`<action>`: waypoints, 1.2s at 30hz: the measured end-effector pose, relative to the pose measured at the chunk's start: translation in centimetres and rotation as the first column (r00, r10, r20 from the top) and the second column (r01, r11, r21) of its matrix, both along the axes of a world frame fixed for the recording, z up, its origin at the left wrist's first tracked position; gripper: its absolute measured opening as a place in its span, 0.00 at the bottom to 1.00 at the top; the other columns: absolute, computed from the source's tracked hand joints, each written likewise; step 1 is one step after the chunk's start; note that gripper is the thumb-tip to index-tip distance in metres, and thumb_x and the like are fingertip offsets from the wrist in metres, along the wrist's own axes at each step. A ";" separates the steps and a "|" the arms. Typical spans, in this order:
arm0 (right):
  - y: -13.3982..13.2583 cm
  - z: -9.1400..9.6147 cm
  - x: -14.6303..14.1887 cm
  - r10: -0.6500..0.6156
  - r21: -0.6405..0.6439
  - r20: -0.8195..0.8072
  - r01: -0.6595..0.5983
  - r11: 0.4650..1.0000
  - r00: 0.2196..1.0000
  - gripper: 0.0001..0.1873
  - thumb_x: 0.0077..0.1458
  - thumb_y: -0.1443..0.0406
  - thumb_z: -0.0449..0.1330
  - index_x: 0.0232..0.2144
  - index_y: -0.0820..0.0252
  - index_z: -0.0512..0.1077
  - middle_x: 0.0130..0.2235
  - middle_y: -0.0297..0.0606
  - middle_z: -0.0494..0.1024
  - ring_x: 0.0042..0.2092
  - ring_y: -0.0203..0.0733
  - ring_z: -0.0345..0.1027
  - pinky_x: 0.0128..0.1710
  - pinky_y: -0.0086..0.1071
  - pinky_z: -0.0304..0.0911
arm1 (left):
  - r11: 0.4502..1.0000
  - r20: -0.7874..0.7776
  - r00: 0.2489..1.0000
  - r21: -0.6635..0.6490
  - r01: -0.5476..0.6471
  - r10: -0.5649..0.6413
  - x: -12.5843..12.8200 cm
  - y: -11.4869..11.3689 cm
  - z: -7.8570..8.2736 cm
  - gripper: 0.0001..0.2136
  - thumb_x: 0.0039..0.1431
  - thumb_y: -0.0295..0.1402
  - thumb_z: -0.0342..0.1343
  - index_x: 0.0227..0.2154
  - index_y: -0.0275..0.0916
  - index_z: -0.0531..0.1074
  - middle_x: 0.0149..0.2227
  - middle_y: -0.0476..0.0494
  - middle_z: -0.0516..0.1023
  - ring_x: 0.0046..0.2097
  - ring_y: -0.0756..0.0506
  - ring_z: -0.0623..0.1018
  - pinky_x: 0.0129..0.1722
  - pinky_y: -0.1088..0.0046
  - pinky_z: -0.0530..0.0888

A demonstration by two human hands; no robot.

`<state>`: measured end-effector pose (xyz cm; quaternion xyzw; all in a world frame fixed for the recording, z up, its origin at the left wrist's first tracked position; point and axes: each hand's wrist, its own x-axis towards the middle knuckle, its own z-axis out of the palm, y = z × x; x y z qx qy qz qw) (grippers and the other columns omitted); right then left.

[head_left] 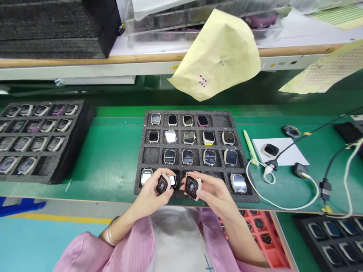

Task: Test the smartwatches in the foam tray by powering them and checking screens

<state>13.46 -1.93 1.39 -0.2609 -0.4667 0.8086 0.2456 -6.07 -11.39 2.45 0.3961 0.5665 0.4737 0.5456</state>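
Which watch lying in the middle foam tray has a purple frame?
The watch in the far row of the middle foam tray, fourth from the left. Its frame is purple; the others visible there have pale or silvery frames.

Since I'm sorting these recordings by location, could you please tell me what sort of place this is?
Probably a smartwatch factory's assembly or testing station: a green workbench bears a dark foam tray with rows of smartwatches, and a second foam tray holds more.

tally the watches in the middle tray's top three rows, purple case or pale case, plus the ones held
Purple watch in tray: 1
Pale watches in tray: 12
Held watches, one each in left hand and right hand: 2
Total: 15
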 end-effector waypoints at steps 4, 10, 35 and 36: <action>0.0 0.2 0.1 -0.020 -0.010 0.013 0.021 1.000 1.000 0.21 0.52 0.60 0.68 0.49 0.52 0.76 0.46 0.42 0.80 0.44 0.52 0.77 0.46 0.42 0.73 | 1.000 -0.017 1.000 0.006 0.008 -0.008 -0.1 0.0 0.1 0.14 0.54 0.26 0.54 0.45 0.39 0.66 0.29 0.53 0.64 0.28 0.52 0.64 0.28 0.78 0.62; 0.0 0.7 0.1 -0.058 -0.001 0.062 0.058 0.998 0.996 0.21 0.51 0.59 0.69 0.48 0.52 0.77 0.45 0.42 0.80 0.43 0.52 0.77 0.42 0.40 0.74 | 0.999 -0.029 0.999 0.020 0.025 -0.024 0.1 0.0 0.3 0.15 0.54 0.26 0.54 0.45 0.39 0.66 0.28 0.52 0.63 0.29 0.51 0.64 0.29 0.78 0.63; 0.4 0.6 0.6 -0.081 0.038 0.037 0.080 0.996 0.996 0.21 0.49 0.57 0.69 0.47 0.52 0.78 0.43 0.42 0.80 0.41 0.52 0.77 0.43 0.41 0.73 | 0.989 0.032 0.993 0.091 -0.115 0.113 -0.2 -0.5 -0.3 0.16 0.55 0.28 0.56 0.47 0.40 0.65 0.28 0.53 0.66 0.24 0.53 0.64 0.25 0.77 0.62; 0.4 0.7 0.7 -0.082 0.036 0.019 0.081 0.996 0.996 0.21 0.49 0.57 0.69 0.46 0.51 0.78 0.44 0.41 0.80 0.41 0.51 0.77 0.43 0.40 0.73 | 0.987 0.030 0.993 0.106 -0.121 0.119 -0.2 -0.6 -0.3 0.15 0.55 0.28 0.56 0.46 0.40 0.65 0.27 0.53 0.66 0.24 0.53 0.64 0.25 0.77 0.62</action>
